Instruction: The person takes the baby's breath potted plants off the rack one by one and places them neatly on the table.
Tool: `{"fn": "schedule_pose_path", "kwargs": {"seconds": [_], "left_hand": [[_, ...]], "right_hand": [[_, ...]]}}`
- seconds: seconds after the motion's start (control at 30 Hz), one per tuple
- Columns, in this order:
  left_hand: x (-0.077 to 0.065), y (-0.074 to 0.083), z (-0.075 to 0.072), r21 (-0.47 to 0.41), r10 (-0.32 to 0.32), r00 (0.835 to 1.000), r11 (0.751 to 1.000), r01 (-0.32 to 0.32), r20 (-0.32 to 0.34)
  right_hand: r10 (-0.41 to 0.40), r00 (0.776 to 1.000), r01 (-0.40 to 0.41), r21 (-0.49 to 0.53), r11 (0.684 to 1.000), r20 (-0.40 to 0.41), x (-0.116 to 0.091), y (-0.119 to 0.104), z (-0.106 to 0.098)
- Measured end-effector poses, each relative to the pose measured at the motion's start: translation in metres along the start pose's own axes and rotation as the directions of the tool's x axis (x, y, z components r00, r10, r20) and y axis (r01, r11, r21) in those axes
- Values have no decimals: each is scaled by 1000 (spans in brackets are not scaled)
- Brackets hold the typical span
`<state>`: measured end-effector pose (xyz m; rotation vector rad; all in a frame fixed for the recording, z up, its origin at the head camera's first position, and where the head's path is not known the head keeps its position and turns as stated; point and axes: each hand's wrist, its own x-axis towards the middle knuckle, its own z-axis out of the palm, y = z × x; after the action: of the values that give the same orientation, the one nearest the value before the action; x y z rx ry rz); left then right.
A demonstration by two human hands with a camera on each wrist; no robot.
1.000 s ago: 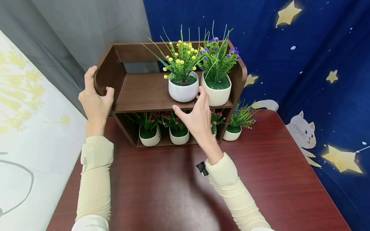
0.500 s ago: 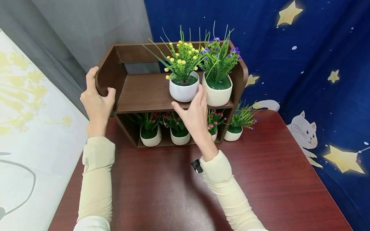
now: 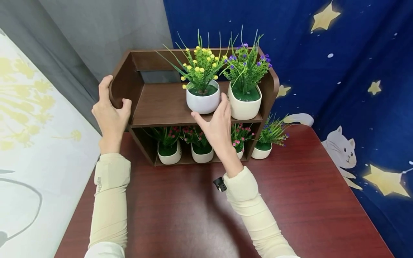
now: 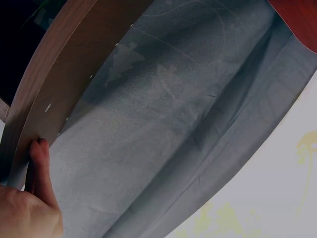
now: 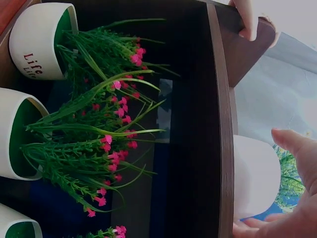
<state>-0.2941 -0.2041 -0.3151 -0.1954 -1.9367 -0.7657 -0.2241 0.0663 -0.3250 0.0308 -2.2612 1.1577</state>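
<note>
My left hand [image 3: 111, 116] grips the front edge of the left side panel [image 3: 126, 82] of a brown wooden shelf, fingers outside and thumb inside. In the left wrist view its fingers [image 4: 42, 166] press against the panel's outer face. My right hand [image 3: 217, 130] holds a round white flowerpot [image 3: 203, 103] on the top board, thumb at its front left and fingers along its right side. Yellow flowers [image 3: 201, 68] and long grass rise from this pot. To its right stands a cream flowerpot [image 3: 245, 107] with purple flowers, a narrow gap between the two.
Cream pots with pink flowers stand on the lower level, such as the left pot [image 3: 170, 154] and the middle pot [image 3: 202, 155]. Another purple-flowered pot [image 3: 261, 152] is on the red-brown table [image 3: 180, 215], right of the shelf. Curtains [image 3: 355, 71] hang behind.
My right hand has shifted left, its fingers now lying in the gap between the two top pots. The white pot has slid slightly left, widening that gap. My left hand keeps its grip.
</note>
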Motion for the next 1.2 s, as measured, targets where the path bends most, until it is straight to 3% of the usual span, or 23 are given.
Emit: {"fn": "schedule_pose_path", "kwargs": {"seconds": [0.23,0.4,0.67,0.9,1.2], "left_hand": [[0,11,-6,-4,-6,1000,1000,6,3],[1,-1,0,2,-6,1000,1000,6,-2],[0,-2,0,5,-5,1000,1000,5,2],[1,-1,-3,7,-6,1000,1000,6,15],[-1,1,-4,-10,-2,1000,1000,3,22]], "right_hand": [[71,997,-71,-6,997,-24,11,0,9],[86,994,-88,-25,996,-63,15,-1,19],[137,979,-145,-39,989,-148,17,-4,34],[105,975,-115,-38,993,-195,21,-4,37],[110,982,-115,-19,993,-156,18,-1,29]]}}
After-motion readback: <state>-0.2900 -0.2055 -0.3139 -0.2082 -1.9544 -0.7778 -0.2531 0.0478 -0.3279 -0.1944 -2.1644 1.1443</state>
